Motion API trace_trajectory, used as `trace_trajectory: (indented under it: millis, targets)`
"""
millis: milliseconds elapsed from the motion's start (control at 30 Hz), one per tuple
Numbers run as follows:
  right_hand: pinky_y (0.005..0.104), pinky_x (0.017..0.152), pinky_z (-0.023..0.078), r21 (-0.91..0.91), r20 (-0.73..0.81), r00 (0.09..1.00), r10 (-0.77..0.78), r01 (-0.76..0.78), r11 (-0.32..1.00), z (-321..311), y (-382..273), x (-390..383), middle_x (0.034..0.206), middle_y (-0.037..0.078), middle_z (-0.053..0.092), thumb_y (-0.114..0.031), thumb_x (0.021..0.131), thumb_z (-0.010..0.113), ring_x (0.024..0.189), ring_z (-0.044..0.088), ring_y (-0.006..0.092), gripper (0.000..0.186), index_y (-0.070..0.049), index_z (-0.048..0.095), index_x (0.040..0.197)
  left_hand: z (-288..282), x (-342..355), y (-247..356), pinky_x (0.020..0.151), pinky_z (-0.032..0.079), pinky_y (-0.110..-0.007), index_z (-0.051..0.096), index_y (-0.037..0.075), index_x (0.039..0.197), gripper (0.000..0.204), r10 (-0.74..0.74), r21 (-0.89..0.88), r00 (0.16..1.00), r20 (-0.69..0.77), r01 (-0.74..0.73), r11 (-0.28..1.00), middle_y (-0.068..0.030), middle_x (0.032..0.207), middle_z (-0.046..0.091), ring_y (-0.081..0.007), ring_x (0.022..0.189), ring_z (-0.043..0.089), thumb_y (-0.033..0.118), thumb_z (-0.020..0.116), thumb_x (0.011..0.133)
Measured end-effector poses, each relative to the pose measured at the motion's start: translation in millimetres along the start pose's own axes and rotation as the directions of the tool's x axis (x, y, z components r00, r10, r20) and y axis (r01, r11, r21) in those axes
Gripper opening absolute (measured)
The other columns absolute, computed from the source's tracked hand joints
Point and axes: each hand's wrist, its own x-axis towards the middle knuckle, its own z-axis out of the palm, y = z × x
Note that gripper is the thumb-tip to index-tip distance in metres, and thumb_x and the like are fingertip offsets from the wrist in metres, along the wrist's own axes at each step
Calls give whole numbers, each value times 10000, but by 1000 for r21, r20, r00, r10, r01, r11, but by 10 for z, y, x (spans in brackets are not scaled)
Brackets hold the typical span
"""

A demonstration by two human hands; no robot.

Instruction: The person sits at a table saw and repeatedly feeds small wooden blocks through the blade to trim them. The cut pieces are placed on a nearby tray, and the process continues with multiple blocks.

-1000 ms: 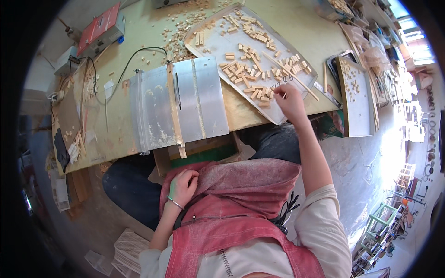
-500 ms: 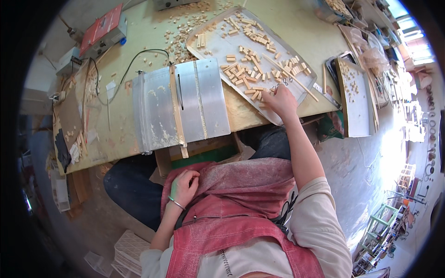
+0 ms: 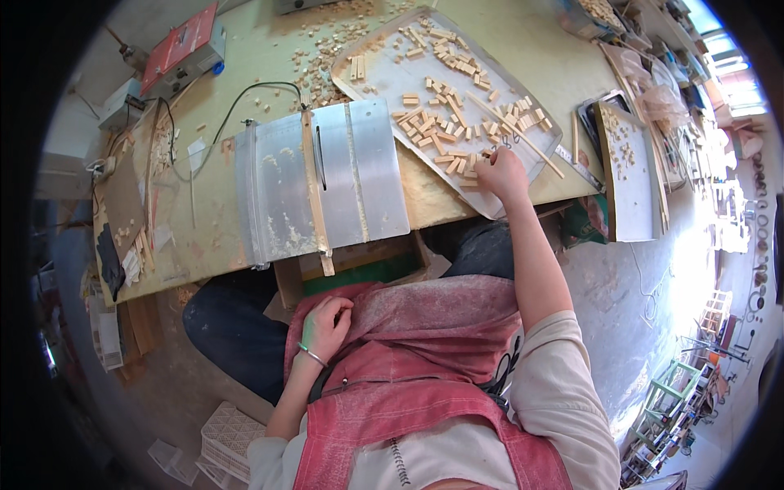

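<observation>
My right hand (image 3: 501, 175) reaches over a shallow light-coloured tray (image 3: 523, 77) on the bench. Its fingers are pinched together at its near side, where a small wooden block seems to sit at the fingertips, mostly hidden. Many small rectangular wooden blocks (image 3: 425, 126) lie scattered in the tray, and a thin wooden stick (image 3: 523, 140) lies across them. My left hand (image 3: 328, 325) rests on the red apron (image 3: 433, 310) in my lap, its fingers curled in with nothing visible in them.
Left of the tray stands a metal saw table (image 3: 278, 180) with a slot and a wooden strip (image 3: 313, 180) along it. A red-topped box (image 3: 184, 53) with a cable stands at far left. Wood offcuts (image 3: 322, 61) cover the back. A second tray (image 3: 629, 175) juts over the right edge.
My right hand has shifted slightly right over the tray, its fingers still pinched. The view has moved a little; my left hand stays on my lap.
</observation>
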Motion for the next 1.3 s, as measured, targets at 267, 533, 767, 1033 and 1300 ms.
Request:
trace_trajectory:
  millis: [267, 533, 767, 1033, 1300]
  targets:
    - [461, 894, 556, 104, -74, 980, -186, 193, 976, 72, 308, -19, 1097, 166, 704, -271, 846, 747, 1037, 696, 372, 329, -49, 699, 1083, 14, 10, -20, 814, 574, -437, 710, 13, 1035, 116, 0, -15, 1000, 4, 0, 1000, -172, 1013, 725, -374, 943, 714, 33, 682, 925]
    - [447, 878, 553, 195, -129, 914, -384, 403, 894, -19, 112, -335, 1067, 107, 660, -183, 901, 719, 1022, 682, 354, 131, -93, 739, 995, 25, 12, 3, 783, 578, -414, 714, 15, 1038, 118, -16, -19, 1000, 11, 17, 1000, -164, 1006, 722, -347, 903, 719, 30, 683, 925]
    - [451, 849, 555, 51, -32, 925, -378, 379, 924, 2, 142, -318, 1054, 120, 664, -181, 906, 705, 998, 690, 362, 104, -85, 741, 923, 16, 26, 29, 764, 577, -399, 718, 14, 1036, 119, -14, -11, 1000, 10, 15, 1000, -152, 980, 712, -324, 861, 717, 24, 686, 922]
    - [452, 845, 557, 216, -187, 963, -196, 235, 948, 23, 460, -130, 991, 155, 692, -188, 901, 720, 943, 698, 355, 145, -58, 758, 950, 36, 31, 30, 760, 575, -400, 717, 14, 1028, 113, -23, -29, 1000, 9, 23, 999, -151, 972, 709, -322, 850, 713, 21, 688, 919]
    - [455, 857, 569, -29, -221, 974, 53, -61, 998, -131, 289, 61, 1084, 144, 757, -234, 923, 713, 1010, 726, 360, 201, -64, 781, 1005, 58, 24, -42, 719, 548, -343, 725, -3, 1023, 104, 1, -22, 1000, -2, -1, 1000, -131, 940, 701, -247, 789, 692, 5, 687, 927]
